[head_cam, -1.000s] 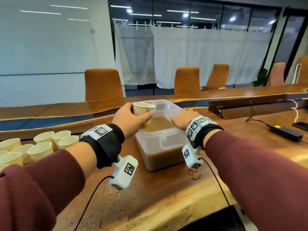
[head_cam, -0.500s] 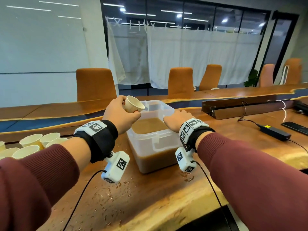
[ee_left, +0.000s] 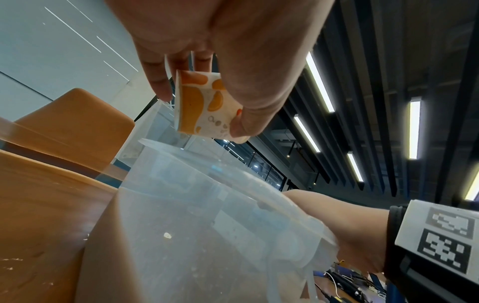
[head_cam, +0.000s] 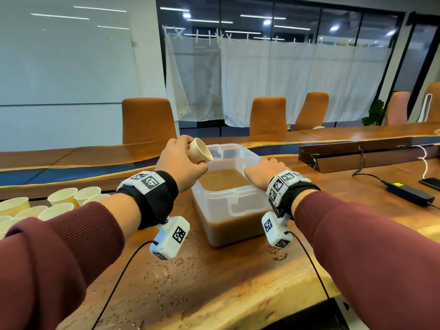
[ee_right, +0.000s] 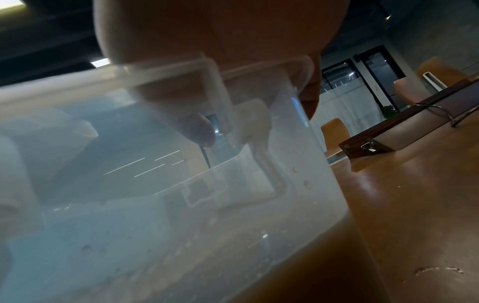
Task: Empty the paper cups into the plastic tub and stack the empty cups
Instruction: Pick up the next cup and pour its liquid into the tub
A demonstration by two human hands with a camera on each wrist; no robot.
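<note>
My left hand [head_cam: 192, 155] grips a paper cup [head_cam: 202, 151] with an orange print, tipped on its side, mouth towards the plastic tub [head_cam: 228, 203], over the tub's left rim. In the left wrist view, thumb and fingers pinch the cup [ee_left: 204, 106] above the tub [ee_left: 207, 225]. Brown liquid half fills the tub. My right hand [head_cam: 256, 169] grips the tub's right rim; a finger [ee_right: 199, 129] shows through the tub wall [ee_right: 155, 194]. Several more paper cups [head_cam: 59, 201] stand at the far left.
Liquid drops [head_cam: 171, 270] spot the wooden table in front of the tub. On the right lie a black power adapter [head_cam: 409, 194] with its cable and a phone [head_cam: 431, 183]. A long wooden cable box [head_cam: 357, 156] runs behind them. Orange chairs [head_cam: 147, 120] stand across the table.
The left hand has lifted the cup and tipped it from upright onto its side, mouth towards the tub. The right hand has stayed on the tub's rim.
</note>
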